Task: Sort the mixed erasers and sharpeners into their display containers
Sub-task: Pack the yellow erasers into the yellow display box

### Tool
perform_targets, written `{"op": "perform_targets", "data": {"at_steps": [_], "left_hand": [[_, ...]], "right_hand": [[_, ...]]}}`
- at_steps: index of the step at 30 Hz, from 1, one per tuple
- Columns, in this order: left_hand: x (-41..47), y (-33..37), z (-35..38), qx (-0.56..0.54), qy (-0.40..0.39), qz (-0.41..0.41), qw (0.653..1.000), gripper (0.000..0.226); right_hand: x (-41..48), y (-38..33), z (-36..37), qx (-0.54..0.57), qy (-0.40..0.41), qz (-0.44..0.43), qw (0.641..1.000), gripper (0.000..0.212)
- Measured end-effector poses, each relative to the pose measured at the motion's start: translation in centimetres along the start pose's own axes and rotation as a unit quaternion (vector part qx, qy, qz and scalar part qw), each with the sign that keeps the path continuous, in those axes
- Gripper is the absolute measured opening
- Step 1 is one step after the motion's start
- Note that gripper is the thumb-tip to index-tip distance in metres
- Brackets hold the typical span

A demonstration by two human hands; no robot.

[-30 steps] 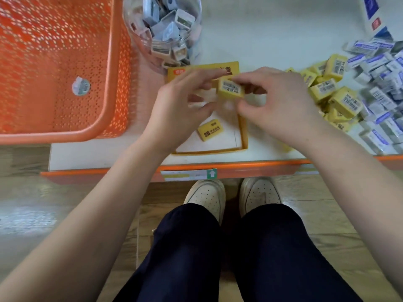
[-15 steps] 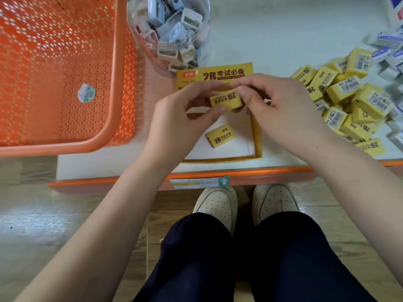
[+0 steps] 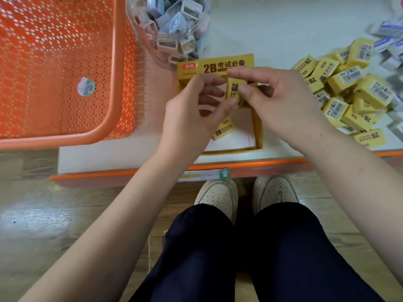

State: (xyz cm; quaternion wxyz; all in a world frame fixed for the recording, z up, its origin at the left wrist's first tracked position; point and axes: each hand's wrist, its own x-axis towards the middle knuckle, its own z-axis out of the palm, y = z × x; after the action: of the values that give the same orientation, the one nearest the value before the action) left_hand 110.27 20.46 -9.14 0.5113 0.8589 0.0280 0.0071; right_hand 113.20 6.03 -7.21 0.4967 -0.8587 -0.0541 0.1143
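Eraser [image 3: 234,90] has turned in the last half second. It lay crosswise between the hands; now it stands on end, with the "2B" print reading sideways. Left hand [image 3: 196,112] pinches its lower left edge with thumb and fingertips. Right hand [image 3: 281,99] pinches the right side, thumb in front and forefinger over the top. Both grips are narrow and on this one eraser. It hangs above the back half of the box [image 3: 258,129], not yet in it.

Judgement: it is being reoriented for upright packing, and placement comes next. The yellow sort has barely begun, as only a second eraser [image 3: 223,129] lies in the box.

Around:
- Pile [image 3: 340,88] of yellow erasers on the shelf [image 3: 272,29], near the box on its right.
- Blue-wrapped pieces [image 3: 390,29] beyond the pile, blurred; kind unclear.
- Jar [image 3: 170,29] of sharpeners behind the box's left corner; whether they touch, cannot tell.
- Basket [image 3: 117,73] at left.

In the way: the second eraser lies askew mid-floor, partly under the left hand, and may block a neat row. The hands hide the back of the box.
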Motion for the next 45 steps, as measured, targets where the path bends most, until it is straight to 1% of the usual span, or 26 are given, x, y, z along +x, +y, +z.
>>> {"op": "perform_targets", "data": {"at_steps": [3, 7, 9, 11, 12, 14, 17, 19, 21, 24, 25, 27, 29, 30, 31, 33, 38, 45], "left_hand": [[0.1, -0.1, -0.2, -0.035, -0.003, -0.021, 0.999, 0.03], [-0.5, -0.3, -0.3, -0.039, -0.008, -0.022, 0.999, 0.032], [-0.6, -0.3, -0.4, -0.047, -0.012, -0.016, 0.999, 0.033], [-0.5, -0.3, -0.7, -0.069, 0.003, -0.019, 0.997, 0.033], [-0.4, -0.4, -0.9, -0.083, 0.014, -0.021, 0.996, 0.033], [-0.3, -0.6, -1.2, -0.113, 0.021, -0.023, 0.993, 0.033], [-0.3, -0.6, -1.4, -0.144, -0.006, -0.026, 0.989, 0.035], [-0.1, -0.7, -1.6, -0.14, -0.02, -0.032, 0.989, 0.036], [0.1, -0.9, -1.9, -0.098, -0.026, -0.027, 0.994, 0.039], [0.0, -1.0, -2.4, 0.022, -0.02, -0.014, 0.999, 0.043], [0.0, -0.7, -2.4, 0.064, -0.03, -0.01, 0.997, 0.044], [-0.1, -0.4, -2.0, 0.169, -0.076, 0.01, 0.983, 0.049], [-0.2, -0.3, -1.2, 0.273, -0.13, 0.043, 0.952, 0.051], [-0.1, -0.4, -0.8, 0.299, -0.142, 0.059, 0.942, 0.048], [-0.1, -0.5, -0.5, 0.314, -0.143, 0.073, 0.936, 0.043], [0.0, -0.7, -0.5, 0.325, -0.119, 0.091, 0.934, 0.035], [1.2, -1.2, -2.2, 0.305, -0.021, 0.104, 0.947, 0.035], [2.7, -2.2, -2.3, 0.325, 0.011, 0.121, 0.938, 0.031]], "right_hand": [[0.0, 0.1, 0.2, 0.0, 0.001, -0.003, 1.0, 0.033], [-0.4, 0.5, 0.7, -0.003, -0.004, -0.027, 1.0, 0.034], [-0.6, 0.5, 0.8, -0.019, -0.008, -0.035, 0.999, 0.026], [-0.5, 0.3, 1.0, -0.043, -0.01, -0.027, 0.999, 0.012], [-0.4, 0.3, 0.9, -0.056, -0.01, -0.029, 0.998, 0.009], [-0.6, -0.2, 1.0, -0.08, -0.019, -0.052, 0.995, 0.018], [-0.7, -0.7, 1.7, -0.151, -0.021, -0.098, 0.983, 0.036], [-0.4, -0.8, 2.0, -0.198, -0.009, -0.105, 0.975, 0.04], [-0.1, -0.7, 1.8, -0.216, 0.0, -0.107, 0.97, 0.04], [0.3, -0.2, 1.1, -0.281, 0.011, -0.115, 0.953, 0.038], [0.4, 0.1, 0.9, -0.305, 0.013, -0.118, 0.945, 0.037], [0.7, 0.7, 0.6, -0.339, 0.018, -0.12, 0.933, 0.035], [0.9, 1.3, 0.4, -0.355, 0.021, -0.115, 0.927, 0.036], [1.0, 1.5, 0.4, -0.357, 0.022, -0.114, 0.927, 0.038], [1.0, 1.7, 0.4, -0.354, 0.023, -0.117, 0.928, 0.038], [0.9, 2.0, 0.6, -0.345, 0.021, -0.123, 0.93, 0.038], [1.3, 2.2, 0.5, -0.339, 0.011, -0.124, 0.933, 0.038], [2.8, 1.2, 1.3, -0.357, -0.014, -0.139, 0.923, 0.036]]}}
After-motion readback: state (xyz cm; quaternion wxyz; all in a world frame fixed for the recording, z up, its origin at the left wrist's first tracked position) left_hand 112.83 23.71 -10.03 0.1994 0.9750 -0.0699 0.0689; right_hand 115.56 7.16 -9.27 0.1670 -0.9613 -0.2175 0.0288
